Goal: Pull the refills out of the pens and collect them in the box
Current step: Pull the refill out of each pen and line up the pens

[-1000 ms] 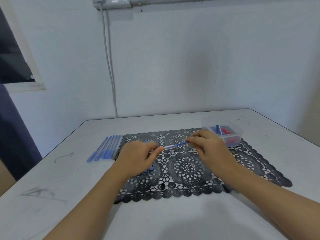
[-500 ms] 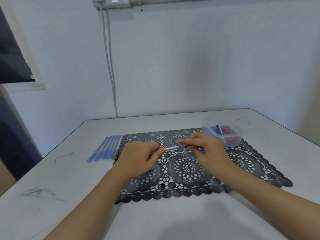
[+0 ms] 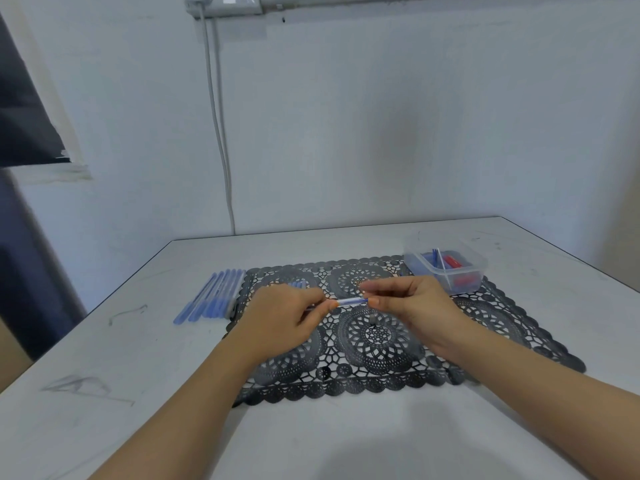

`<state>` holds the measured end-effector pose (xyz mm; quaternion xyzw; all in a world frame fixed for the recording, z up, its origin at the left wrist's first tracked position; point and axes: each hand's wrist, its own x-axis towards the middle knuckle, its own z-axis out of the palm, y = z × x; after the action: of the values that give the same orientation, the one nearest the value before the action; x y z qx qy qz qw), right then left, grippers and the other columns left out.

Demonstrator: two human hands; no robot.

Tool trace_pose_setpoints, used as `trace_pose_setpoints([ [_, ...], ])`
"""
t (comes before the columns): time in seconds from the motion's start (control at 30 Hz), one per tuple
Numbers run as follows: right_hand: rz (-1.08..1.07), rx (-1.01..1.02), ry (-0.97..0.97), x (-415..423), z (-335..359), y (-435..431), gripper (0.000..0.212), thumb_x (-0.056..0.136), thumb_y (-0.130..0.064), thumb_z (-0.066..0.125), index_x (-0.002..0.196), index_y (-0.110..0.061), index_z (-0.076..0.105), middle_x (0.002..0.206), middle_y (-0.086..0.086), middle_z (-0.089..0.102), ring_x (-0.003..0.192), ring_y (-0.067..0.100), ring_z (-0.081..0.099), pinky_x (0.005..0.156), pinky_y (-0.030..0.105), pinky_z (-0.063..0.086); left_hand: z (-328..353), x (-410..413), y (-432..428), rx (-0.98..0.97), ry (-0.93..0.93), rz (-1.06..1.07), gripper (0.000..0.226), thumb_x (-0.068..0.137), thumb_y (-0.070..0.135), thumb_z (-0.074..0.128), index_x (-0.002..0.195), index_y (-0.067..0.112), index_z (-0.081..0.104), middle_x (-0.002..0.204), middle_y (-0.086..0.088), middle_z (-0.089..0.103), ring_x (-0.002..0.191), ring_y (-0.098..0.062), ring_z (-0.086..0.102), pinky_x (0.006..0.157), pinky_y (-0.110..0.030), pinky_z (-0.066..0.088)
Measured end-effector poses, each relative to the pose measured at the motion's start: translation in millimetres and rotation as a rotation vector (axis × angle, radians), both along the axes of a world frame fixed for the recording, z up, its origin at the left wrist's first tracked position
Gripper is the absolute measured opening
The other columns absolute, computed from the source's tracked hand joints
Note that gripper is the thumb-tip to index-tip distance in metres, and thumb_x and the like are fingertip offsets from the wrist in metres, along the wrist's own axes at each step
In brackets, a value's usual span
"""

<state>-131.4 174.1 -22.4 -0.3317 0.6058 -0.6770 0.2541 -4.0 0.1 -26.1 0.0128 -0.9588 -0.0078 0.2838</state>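
A clear pen with blue ink [image 3: 351, 301] hangs level above the black lace mat [image 3: 491, 323]. My left hand [image 3: 287, 317] grips its left end, and most of that end is hidden in the fist. My right hand [image 3: 412, 303] pinches its right end between thumb and forefinger. A clear plastic box [image 3: 446, 266] stands at the mat's far right corner, with thin blue refills and red parts inside. Several blue pens [image 3: 214, 296] lie in a row on the table left of the mat.
The white table [image 3: 138, 375] has a wall close behind it, and its right edge runs diagonally past the box. A few blue pieces [image 3: 299, 284] lie on the mat just beyond my left hand. A cable [image 3: 221, 133] hangs down the wall.
My right hand slid left along the pen, then back a little, and now pinches the right end with the other fingers spread. The visible stretch of pen is shorter. My left hand barely moved.
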Motion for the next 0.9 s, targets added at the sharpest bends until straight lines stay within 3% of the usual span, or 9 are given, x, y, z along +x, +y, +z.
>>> trace_pose_setpoints([
  [0.13, 0.032, -0.02, -0.042, -1, -2, -1, 0.022, 0.056, -0.003, 0.072, 0.073, -0.016, 0.077, 0.082, 0.012, 0.072, 0.08, 0.022, 0.065, 0.085, 0.03, 0.052, -2, -1, 0, 0.016, -0.001, -0.017, 0.04, 0.09, 0.056, 0.024, 0.068, 0.033, 0.05, 0.04, 0.014, 0.032, 0.035, 0.0, 0.034, 0.04, -0.014, 0.023],
  [0.3, 0.036, -0.008, 0.021, -2, -1, 1, 0.023, 0.056, -0.009, 0.074, 0.077, -0.015, 0.077, 0.082, 0.014, 0.071, 0.078, 0.022, 0.066, 0.083, 0.031, 0.053, -3, -2, 0, 0.022, -0.012, -0.032, 0.035, 0.09, 0.055, 0.024, 0.069, 0.036, 0.043, 0.04, 0.014, 0.033, 0.036, -0.001, 0.035, 0.041, -0.015, 0.026],
  [0.53, -0.003, 0.041, 0.114, -6, -1, 1, 0.02, 0.071, -0.002, 0.072, 0.084, -0.017, 0.075, 0.084, 0.009, 0.073, 0.081, 0.02, 0.068, 0.074, 0.023, 0.053, -2, -2, -4, -0.003, -0.021, 0.008, 0.049, 0.088, 0.058, 0.02, 0.076, 0.031, 0.059, 0.042, 0.013, 0.038, 0.037, 0.0, 0.036, 0.041, -0.017, 0.029],
  [0.6, -0.068, 0.138, 0.268, -11, -3, 0, 0.023, 0.076, -0.001, 0.071, 0.086, -0.022, 0.074, 0.083, 0.002, 0.073, 0.082, 0.019, 0.068, 0.074, 0.021, 0.054, -1, -1, -4, 0.001, -0.017, 0.013, 0.05, 0.088, 0.057, 0.02, 0.076, 0.029, 0.059, 0.042, 0.013, 0.037, 0.037, 0.0, 0.036, 0.041, -0.017, 0.03],
  [0.67, -0.146, 0.321, 0.541, -17, -9, -1, 0.026, 0.08, -0.004, 0.068, 0.089, -0.028, 0.073, 0.085, -0.004, 0.071, 0.081, 0.019, 0.066, 0.075, 0.025, 0.055, -1, -1, -5, 0.005, -0.012, 0.017, 0.048, 0.088, 0.057, 0.02, 0.072, 0.028, 0.055, 0.042, 0.012, 0.037, 0.037, -0.001, 0.036, 0.04, -0.019, 0.031],
  [0.77, -0.15, 0.526, 0.94, -24, -18, -4, 0.022, 0.086, -0.018, 0.063, 0.104, -0.029, 0.07, 0.1, -0.006, 0.062, 0.084, 0.009, 0.055, 0.076, 0.02, 0.043, 0, -1, -5, 0.002, -0.021, 0.027, 0.04, 0.089, 0.057, 0.02, 0.069, 0.032, 0.045, 0.041, 0.01, 0.035, 0.037, -0.003, 0.037, 0.041, -0.023, 0.037],
  [0.83, -0.092, 0.557, 1.015, -26, -21, -5, 0.027, 0.087, -0.025, 0.062, 0.113, -0.028, 0.065, 0.105, -0.004, 0.056, 0.096, 0.008, 0.046, 0.088, 0.023, 0.038, 0, -2, -5, 0.002, -0.026, 0.033, 0.038, 0.089, 0.057, 0.02, 0.068, 0.033, 0.042, 0.041, 0.01, 0.034, 0.037, -0.003, 0.036, 0.04, -0.024, 0.038],
  [0.9, -0.037, 0.58, 1.067, -26, -24, -6, 0.032, 0.088, -0.027, 0.06, 0.12, -0.029, 0.06, 0.104, -0.007, 0.051, 0.101, 0.006, 0.036, 0.089, 0.023, 0.03, -1, -2, -6, -0.004, -0.025, 0.04, 0.037, 0.089, 0.056, 0.02, 0.068, 0.033, 0.041, 0.04, 0.01, 0.033, 0.036, -0.001, 0.034, 0.039, -0.022, 0.035],
])
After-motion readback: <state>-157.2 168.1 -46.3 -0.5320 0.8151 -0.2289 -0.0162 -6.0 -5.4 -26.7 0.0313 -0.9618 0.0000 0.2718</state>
